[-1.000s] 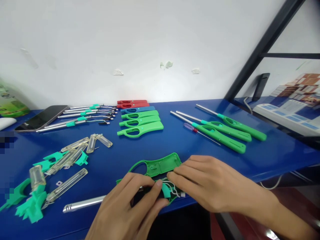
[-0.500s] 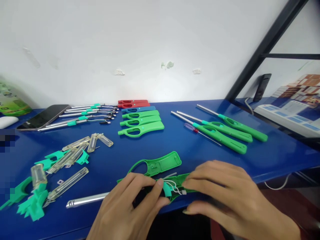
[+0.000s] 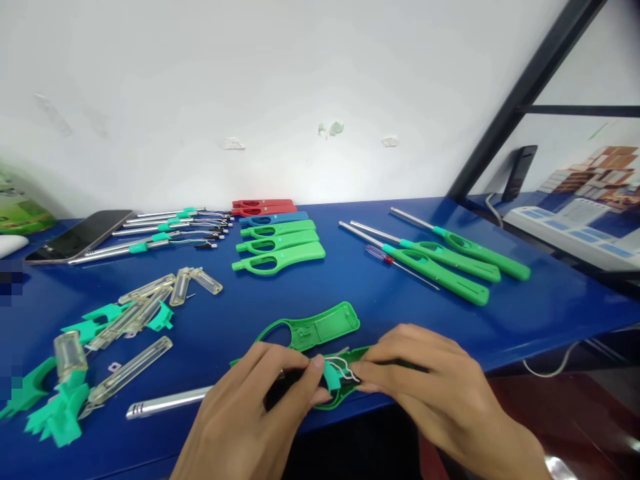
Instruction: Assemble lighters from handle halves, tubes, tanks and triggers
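At the desk's front edge lies an open green lighter casing half [image 3: 343,398] with a teal trigger [image 3: 332,375] and white wires [image 3: 345,364] inside. My left hand [image 3: 255,403] is closed around its left part, where the silver lighter tube [image 3: 170,402] sticks out to the left. My right hand [image 3: 425,380] pinches at the right part of the casing, its fingertips on the small black igniter at the wire ends, mostly hidden by the fingers. Just behind my hands rests the matching green casing half [image 3: 327,325], its inside facing up.
On the left lie clear fuel tanks [image 3: 133,369], teal triggers [image 3: 63,413], several tubes with wires [image 3: 160,246] and a phone [image 3: 83,235]. Red, blue and green casings [image 3: 295,253] line the back. To the right are three assembled green lighters [image 3: 440,273] and a screwdriver [image 3: 395,262].
My right hand has moved left and closed its thumb and fingers over the black igniter by the wires. My left hand keeps its hold. The view has shifted slightly.
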Available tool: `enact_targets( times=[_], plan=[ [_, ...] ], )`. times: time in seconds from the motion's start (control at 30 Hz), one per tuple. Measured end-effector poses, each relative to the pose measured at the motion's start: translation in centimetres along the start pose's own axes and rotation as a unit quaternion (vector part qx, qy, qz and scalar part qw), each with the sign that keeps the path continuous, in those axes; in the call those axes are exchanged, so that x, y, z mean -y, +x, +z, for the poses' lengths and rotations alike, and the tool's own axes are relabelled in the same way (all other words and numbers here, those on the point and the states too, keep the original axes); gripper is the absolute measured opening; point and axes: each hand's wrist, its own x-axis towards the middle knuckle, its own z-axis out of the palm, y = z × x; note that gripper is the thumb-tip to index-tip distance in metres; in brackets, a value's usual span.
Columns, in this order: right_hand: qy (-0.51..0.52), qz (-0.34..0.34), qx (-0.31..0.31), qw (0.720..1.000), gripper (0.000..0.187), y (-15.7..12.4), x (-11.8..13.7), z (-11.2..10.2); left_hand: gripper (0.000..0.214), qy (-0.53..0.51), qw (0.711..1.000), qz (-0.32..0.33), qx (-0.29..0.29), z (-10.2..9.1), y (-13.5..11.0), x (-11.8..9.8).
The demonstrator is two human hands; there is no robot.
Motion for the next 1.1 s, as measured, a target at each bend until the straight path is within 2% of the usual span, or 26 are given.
enact_targets(
  times=[0.33,0.43,0.63,0.87,1.1],
  plan=[
    [0.032,0.082,-0.020,0.996,0.011,0.3,1.1,0.9,0.032,0.000,1.000,0.007,0.000,0.5,-0.5,0.6],
    [0.039,0.094,-0.005,0.995,0.012,0.3,1.2,0.9,0.030,0.008,1.000,0.006,0.005,0.5,-0.4,0.6],
    [0.038,0.081,-0.003,0.996,0.014,0.0,1.0,0.7,0.033,0.014,1.000,0.009,-0.004,0.5,-0.5,0.5],
    [0.000,0.057,-0.007,0.998,0.013,-0.7,1.1,0.8,0.033,0.007,1.000,0.015,0.015,0.0,-0.2,0.4],
    [-0.043,0.021,-0.042,0.998,0.016,-0.7,1.1,1.1,0.038,0.039,0.998,0.040,0.014,0.0,-0.4,0.7]
  ],
)
